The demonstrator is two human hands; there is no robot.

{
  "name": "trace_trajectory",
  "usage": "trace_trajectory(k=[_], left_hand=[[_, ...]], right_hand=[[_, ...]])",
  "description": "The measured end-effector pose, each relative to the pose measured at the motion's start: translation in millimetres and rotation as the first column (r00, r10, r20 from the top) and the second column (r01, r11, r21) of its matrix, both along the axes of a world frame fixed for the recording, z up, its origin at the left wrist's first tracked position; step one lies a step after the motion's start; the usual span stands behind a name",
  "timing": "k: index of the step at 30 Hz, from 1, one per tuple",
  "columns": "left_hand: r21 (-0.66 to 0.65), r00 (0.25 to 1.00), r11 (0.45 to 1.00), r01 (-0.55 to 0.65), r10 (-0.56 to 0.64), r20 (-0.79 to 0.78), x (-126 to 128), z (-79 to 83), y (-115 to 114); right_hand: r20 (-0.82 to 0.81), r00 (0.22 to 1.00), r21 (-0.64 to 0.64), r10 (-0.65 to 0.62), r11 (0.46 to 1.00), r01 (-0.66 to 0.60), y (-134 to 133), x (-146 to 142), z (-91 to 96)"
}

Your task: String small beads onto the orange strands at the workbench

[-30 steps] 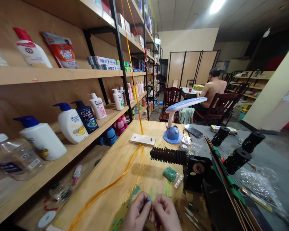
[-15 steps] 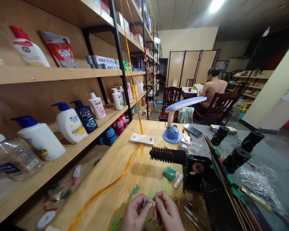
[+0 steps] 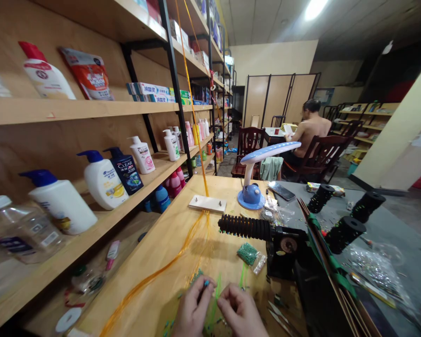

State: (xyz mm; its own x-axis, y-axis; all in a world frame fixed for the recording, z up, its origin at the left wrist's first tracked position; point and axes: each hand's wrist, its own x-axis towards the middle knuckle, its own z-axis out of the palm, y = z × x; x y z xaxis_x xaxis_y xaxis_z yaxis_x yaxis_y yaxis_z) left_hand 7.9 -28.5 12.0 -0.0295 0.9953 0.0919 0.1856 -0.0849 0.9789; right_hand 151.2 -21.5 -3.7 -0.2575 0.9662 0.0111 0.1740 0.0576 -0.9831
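Observation:
My left hand (image 3: 192,311) sits at the bottom of the view, its finger and thumb pinched on a small teal bead (image 3: 206,283). My right hand (image 3: 239,314) is just to its right, with fingertips curled close to a bright green thread (image 3: 214,299), though any grip on it is hidden. Loose teal beads (image 3: 197,276) lie on the wooden workbench (image 3: 154,262) beside my left hand. Amber threads (image 3: 161,264) sweep across the wood from a white peg board (image 3: 207,203). A bag of green beads (image 3: 247,253) lies beyond my right hand.
A black ribbed spool on a clamp (image 3: 244,227) juts over the bench. Small metal tweezers (image 3: 279,316) lie at the lower right. A blue desk lamp (image 3: 251,196) and a phone (image 3: 281,190) stand beyond. Product-filled shelves (image 3: 73,107) line the left; a seated person (image 3: 312,133) is at the back.
My hands have shifted slightly apart, with the left one moving up and left. More of the green thread now shows between them. The seated person has raised a white sheet.

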Motion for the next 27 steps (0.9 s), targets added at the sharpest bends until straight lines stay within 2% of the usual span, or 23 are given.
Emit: trace_trajectory(k=[3,6,8,9,12,14,17,20,27], left_hand=[[0.029,0.998,0.998,-0.052,0.053,-0.027,-4.3,1.4,5.4],[0.030,0.988,0.988,-0.150,0.149,0.045,-12.4,5.7,14.1],[-0.011,0.968,0.975,-0.221,0.220,0.121,-19.4,10.9,19.9],[-0.048,0.963,0.975,-0.219,0.224,0.149,-22.4,13.3,21.9],[-0.129,0.960,0.982,-0.134,0.161,0.227,-24.4,15.7,22.3],[-0.196,0.951,0.979,-0.054,0.111,0.290,-19.8,12.3,18.3],[-0.268,0.922,0.963,0.029,0.078,0.380,-10.4,3.9,11.4],[-0.292,0.911,0.953,0.077,0.052,0.409,-4.8,-1.4,8.6],[-0.269,0.934,0.960,0.078,0.024,0.356,-1.1,5.1,11.7]], right_hand=[[0.110,0.994,0.020,0.015,1.000,-0.017,-2.3,-3.1,6.0],[0.160,0.987,0.079,0.008,0.997,-0.021,-4.3,-1.9,5.5],[0.080,0.997,0.059,0.001,0.998,-0.006,-4.0,0.7,0.4],[-0.001,1.000,0.026,-0.003,1.000,0.003,-3.1,1.8,-3.0],[-0.264,0.964,-0.093,-0.029,0.996,0.005,1.5,2.5,-12.7],[-0.350,0.934,-0.160,-0.073,0.987,0.018,5.1,1.3,-16.7],[-0.367,0.917,-0.191,-0.158,0.977,0.092,9.5,0.3,-18.4],[-0.361,0.915,-0.160,-0.177,0.979,0.126,11.8,0.5,-16.6],[-0.347,0.921,-0.213,-0.178,0.971,0.107,15.0,-4.6,-1.5]])
